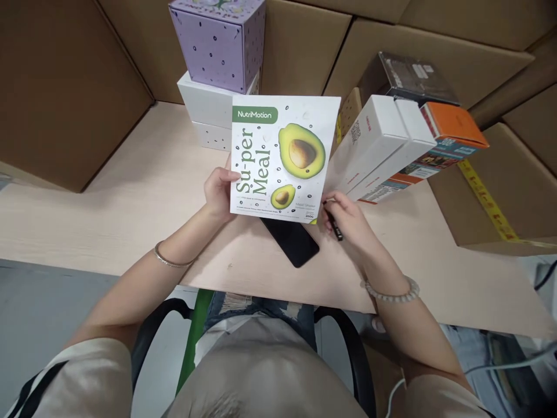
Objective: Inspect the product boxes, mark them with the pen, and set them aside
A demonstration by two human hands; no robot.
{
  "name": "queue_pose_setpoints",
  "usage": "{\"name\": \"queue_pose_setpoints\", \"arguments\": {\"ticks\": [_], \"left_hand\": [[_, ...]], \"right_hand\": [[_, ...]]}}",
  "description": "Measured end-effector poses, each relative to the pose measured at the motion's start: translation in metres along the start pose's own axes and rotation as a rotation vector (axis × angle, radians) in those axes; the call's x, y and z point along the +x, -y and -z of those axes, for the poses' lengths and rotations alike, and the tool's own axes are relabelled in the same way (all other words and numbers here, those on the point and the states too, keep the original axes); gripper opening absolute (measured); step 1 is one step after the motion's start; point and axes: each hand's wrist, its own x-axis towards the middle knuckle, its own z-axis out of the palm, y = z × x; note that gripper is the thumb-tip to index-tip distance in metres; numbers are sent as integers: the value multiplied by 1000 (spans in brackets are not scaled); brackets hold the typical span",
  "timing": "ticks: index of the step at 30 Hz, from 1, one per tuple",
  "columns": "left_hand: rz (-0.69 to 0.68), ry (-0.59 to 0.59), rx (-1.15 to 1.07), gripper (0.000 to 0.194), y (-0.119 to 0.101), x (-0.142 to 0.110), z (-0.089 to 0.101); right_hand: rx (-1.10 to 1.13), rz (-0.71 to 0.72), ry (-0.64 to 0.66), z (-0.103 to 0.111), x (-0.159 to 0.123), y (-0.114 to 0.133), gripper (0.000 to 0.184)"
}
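Observation:
A white NutriMotion "Su-per Meal" box [282, 157] printed with avocados stands tilted on the light wooden table [130, 203]. My left hand [217, 194] grips the box's lower left edge, fingers curled round it. My right hand [348, 223] rests at the box's lower right corner, closed on a black pen [334, 223]. A black phone [296, 241] lies flat on the table just under the box's near edge, between my hands.
A purple dotted box [220, 43] sits on white boxes [209, 113] behind. To the right lie long white boxes [383, 145] and an orange-ended one [452, 128]. Brown cartons [65, 87] wall the table's back and sides. A yellow tape measure [487, 200] crosses the right carton.

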Motion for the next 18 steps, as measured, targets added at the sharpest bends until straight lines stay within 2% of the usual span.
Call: {"name": "queue_pose_setpoints", "arguments": {"ticks": [2,4,6,10,13,18], "left_hand": [[-88,-8,28,70,-1,1,0],[-163,-24,54,72,-2,3,-1],[-205,-52,81,73,-1,4,-1],[-258,-101,127,78,5,3,2],[-258,-94,149,88,15,-1,3],[-197,-63,137,95,29,-11,-8]], "right_hand": [[230,-26,25,7,2,6,19],[337,9,49,13,1,10,24],[352,81,1,18,-3,13,33],[332,340,-237,14,-11,15,54],[345,517,-302,7,-16,18,58],[311,583,-336,-10,-24,22,66]]}}
